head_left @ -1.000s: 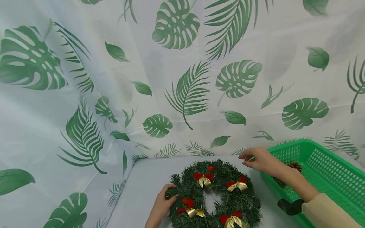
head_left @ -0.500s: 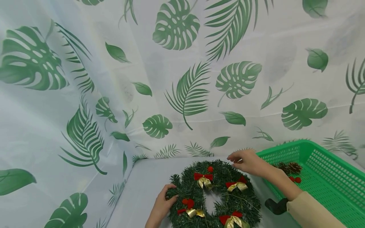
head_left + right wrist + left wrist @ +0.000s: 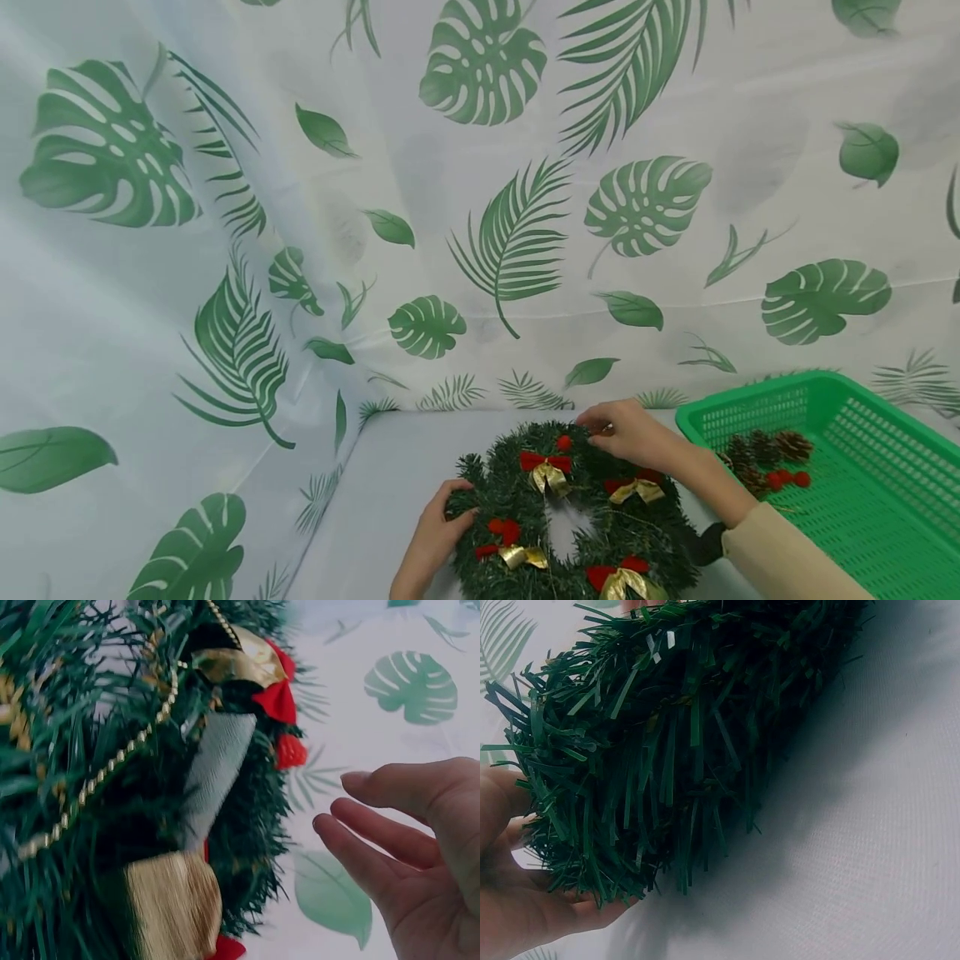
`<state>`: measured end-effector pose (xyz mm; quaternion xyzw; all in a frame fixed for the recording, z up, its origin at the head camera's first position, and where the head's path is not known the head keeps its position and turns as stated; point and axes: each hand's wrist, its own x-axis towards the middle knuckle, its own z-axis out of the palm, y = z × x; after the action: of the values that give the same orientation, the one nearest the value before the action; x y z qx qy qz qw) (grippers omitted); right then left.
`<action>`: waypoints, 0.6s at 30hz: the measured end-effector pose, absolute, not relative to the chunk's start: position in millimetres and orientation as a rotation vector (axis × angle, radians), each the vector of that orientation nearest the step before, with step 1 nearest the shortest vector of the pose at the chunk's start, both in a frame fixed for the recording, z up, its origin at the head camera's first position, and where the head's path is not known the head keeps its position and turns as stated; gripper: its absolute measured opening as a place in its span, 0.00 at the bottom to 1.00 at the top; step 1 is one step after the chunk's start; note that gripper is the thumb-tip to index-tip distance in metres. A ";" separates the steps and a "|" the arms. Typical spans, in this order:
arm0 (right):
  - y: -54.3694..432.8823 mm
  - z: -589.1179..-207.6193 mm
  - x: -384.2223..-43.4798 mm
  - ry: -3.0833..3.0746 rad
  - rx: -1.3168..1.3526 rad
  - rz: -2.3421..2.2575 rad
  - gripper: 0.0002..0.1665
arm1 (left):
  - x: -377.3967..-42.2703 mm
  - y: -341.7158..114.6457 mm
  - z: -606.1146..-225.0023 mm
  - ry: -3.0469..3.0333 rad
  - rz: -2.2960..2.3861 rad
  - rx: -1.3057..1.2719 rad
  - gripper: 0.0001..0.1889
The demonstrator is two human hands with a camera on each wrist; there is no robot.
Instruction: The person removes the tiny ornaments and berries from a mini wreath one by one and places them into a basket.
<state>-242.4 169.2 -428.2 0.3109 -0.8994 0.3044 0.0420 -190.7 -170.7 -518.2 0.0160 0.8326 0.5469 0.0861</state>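
A green artificial Christmas wreath (image 3: 491, 479) lies on the white-covered table, its lower part cut off by the frame. Several red bows with gold tails, like the top bow (image 3: 546, 471), sit around it, and red berries (image 3: 564, 443) show at its top. My left hand (image 3: 433, 533) holds the wreath's left edge, fingers and thumb on either side of the greenery; the left wrist view shows part of this hand (image 3: 525, 900) too. Over the wreath's upper right edge is my right hand (image 3: 630, 429). In the right wrist view its fingers are loosely bent with nothing between them, just off the greenery.
A green plastic basket (image 3: 892, 417) stands to the right, partly behind my right forearm. Inside are several pine cones (image 3: 765, 450) and red berries (image 3: 787, 479). A white curtain (image 3: 360, 275) printed with green leaves hangs behind and at the left.
My right hand has moved left, away from the basket to the wreath's upper right edge, uncovering pine cones and berries. The left hand keeps its hold. The head view has shifted slightly.
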 end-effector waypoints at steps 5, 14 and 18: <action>158.6 -434.9 -247.2 -2.757 0.947 0.930 0.15 | -192.4 -171.5 -517.1 2.488 1.624 0.058 0.18; 146.9 -446.5 -255.2 -2.743 1.031 0.919 0.13 | -191.4 -170.6 -516.1 2.483 1.629 0.116 0.18; 142.0 -449.0 -258.3 -2.733 1.059 0.911 0.12 | -191.0 -170.8 -516.3 2.501 1.619 0.091 0.18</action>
<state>-258.3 142.0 -449.0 0.3448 -0.8898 0.2966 0.0362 -191.0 -170.8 -516.3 0.0304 0.8363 0.5415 0.0801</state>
